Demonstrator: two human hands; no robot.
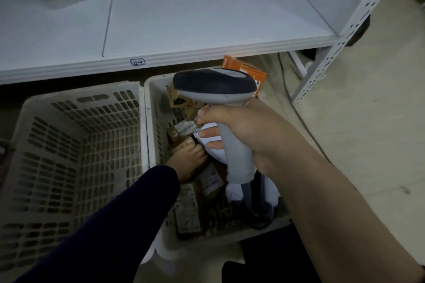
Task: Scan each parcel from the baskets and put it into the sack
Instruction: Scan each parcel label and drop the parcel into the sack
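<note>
R hand (248, 135) grips barcode scanner (213, 85) above R basket (149, 122); L hand (187, 163) among parcels (187, 209), probably touching one, grip can't tell.

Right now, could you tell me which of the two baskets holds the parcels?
The right-hand basket, with parcels around the left hand; the left-hand basket shows none.

Brown cardboard parcels (187, 209) lie jumbled in the white slatted right basket (153, 122), just beside the matching left basket (76, 108).

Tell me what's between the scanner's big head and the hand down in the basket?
Brown parcels piled in the right basket lie between the scanner head and the left hand. The head view shows this.
</note>
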